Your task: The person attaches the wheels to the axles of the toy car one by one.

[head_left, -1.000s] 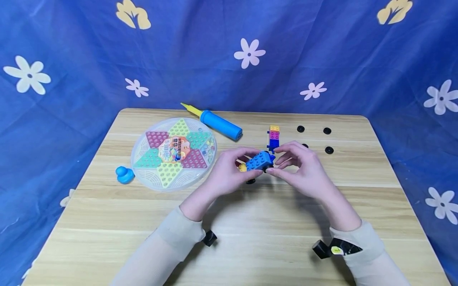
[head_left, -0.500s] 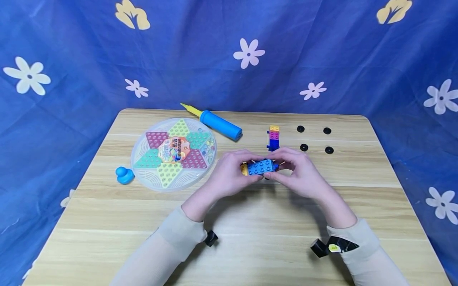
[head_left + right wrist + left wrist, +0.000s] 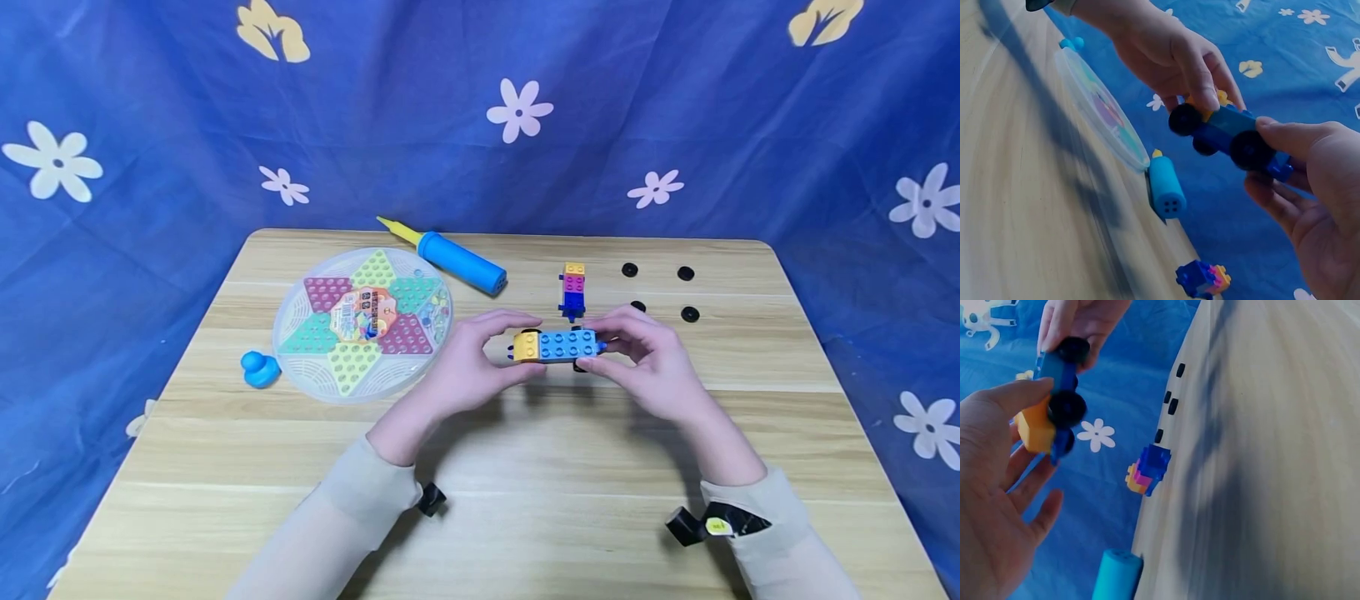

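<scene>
A toy car [image 3: 567, 344] of building blocks, yellow at one end and light blue along the rest, is held up over the table between both hands. Its dark blue base carries black wheels, seen from the side in the right wrist view. My left hand [image 3: 474, 354] pinches the yellow end between thumb and fingers. At the light blue end, my right hand [image 3: 651, 358] grips near a wheel [image 3: 1252, 150] with thumb and fingertips. Just behind the car lies a second block vehicle [image 3: 573, 287] in yellow, pink and dark blue, with no wheels on it.
Several loose black wheels [image 3: 686, 273] lie at the back right. A blue hand pump [image 3: 462, 262] with a yellow nozzle lies at the back. On the left are a round Chinese checkers board [image 3: 311, 379] and a blue rubber duck [image 3: 260, 369]. A blue flowered cloth hangs behind the table.
The car was tilted and has turned level, moving slightly right. Its yellow end, earlier largely covered by the left hand, shows plainly between the left thumb and fingers.
</scene>
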Motion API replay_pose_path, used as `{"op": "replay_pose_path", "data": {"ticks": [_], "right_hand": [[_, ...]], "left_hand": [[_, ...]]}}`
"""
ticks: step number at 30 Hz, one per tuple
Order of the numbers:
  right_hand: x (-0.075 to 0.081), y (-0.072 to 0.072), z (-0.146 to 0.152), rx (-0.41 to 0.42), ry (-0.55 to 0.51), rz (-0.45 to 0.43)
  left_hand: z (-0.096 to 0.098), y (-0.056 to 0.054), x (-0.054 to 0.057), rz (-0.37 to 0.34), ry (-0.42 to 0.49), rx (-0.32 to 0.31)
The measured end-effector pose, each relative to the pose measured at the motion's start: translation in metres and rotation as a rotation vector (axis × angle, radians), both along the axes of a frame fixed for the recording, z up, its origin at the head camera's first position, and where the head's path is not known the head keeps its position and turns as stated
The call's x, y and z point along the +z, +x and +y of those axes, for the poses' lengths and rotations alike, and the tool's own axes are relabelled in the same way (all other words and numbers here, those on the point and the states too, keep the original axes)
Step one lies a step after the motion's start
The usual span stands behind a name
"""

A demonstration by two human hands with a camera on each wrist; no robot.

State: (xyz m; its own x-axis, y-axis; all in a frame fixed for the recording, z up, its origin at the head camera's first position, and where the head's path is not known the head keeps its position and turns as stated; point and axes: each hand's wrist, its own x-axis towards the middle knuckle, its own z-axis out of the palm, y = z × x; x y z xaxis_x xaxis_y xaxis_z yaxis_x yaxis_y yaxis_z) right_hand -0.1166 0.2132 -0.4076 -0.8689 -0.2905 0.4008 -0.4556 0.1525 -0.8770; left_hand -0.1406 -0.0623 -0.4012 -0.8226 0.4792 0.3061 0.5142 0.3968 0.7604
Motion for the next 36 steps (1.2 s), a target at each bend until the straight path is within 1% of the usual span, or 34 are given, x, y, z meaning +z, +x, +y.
{"op": "replay_pose_path", "data": {"ticks": [2,5,7,9,11,15,18,21,27,32,36], "right_hand": [[-0.001,0.001,0.004,-0.003,-0.022,-0.009],[-0.005,0.002,0.008,0.008,-0.053,-0.027],[-0.007,0.004,0.011,0.018,-0.054,-0.038],[-0.01,0.005,0.016,0.025,-0.031,-0.049],[-0.013,0.005,0.02,0.023,0.026,-0.048],[-0.021,0.005,0.029,0.018,0.178,-0.044],[-0.028,0.005,0.033,0.024,0.253,-0.051],[-0.036,0.004,0.036,0.023,0.298,-0.057],[-0.051,0.001,0.039,0.015,0.389,-0.058],[-0.06,-0.001,0.037,0.022,0.432,-0.076],[-0.063,-0.002,0.035,0.021,0.453,-0.077]], "left_hand": [[-0.001,0.0,-0.002,-0.018,0.016,-0.012],[0.0,0.0,-0.006,-0.053,0.053,-0.051],[0.002,0.001,-0.008,-0.075,0.069,-0.075],[0.004,0.002,-0.01,-0.09,0.064,-0.09],[0.007,0.002,-0.013,-0.1,0.04,-0.094],[0.012,0.001,-0.021,-0.107,-0.028,-0.096],[0.016,-0.002,-0.028,-0.111,-0.066,-0.112],[0.02,-0.006,-0.035,-0.118,-0.113,-0.122],[0.024,-0.01,-0.045,-0.164,-0.214,-0.1],[0.024,-0.011,-0.051,-0.199,-0.259,-0.092],[0.023,-0.012,-0.054,-0.211,-0.272,-0.088]]}}
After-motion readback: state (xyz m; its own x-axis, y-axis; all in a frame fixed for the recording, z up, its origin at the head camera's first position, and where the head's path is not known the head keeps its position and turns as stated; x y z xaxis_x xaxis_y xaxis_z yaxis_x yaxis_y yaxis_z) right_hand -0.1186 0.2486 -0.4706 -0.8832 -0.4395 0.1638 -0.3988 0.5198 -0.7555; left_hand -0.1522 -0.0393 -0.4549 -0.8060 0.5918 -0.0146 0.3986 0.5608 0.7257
